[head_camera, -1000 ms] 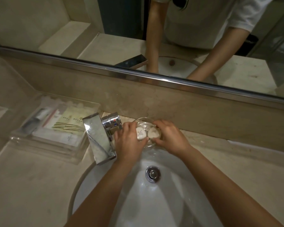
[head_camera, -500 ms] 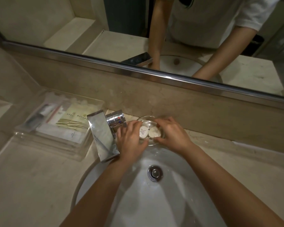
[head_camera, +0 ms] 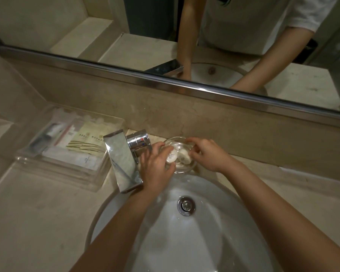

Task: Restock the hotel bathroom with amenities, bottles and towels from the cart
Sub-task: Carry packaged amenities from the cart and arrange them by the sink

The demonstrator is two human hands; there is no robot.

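Left hand (head_camera: 157, 166) pinches a wrapped soap (head_camera: 171, 157) in the glass dish (head_camera: 185, 170), right hand (head_camera: 209, 156) gripping its rim.

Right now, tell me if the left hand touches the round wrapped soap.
Touching. Head view: the left hand pinches the round wrapped soap between thumb and finger.

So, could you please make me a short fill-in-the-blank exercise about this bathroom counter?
1. The small clear glass dish holds ____ round white wrapped soaps.
2. The dish stands to the ____ of the chrome faucet.
3. The clear plastic tray of amenity packets lies on the faucet's ____ side.
4. The ____ hand pinches the printed soap.
Missing words: two, right, left, left.
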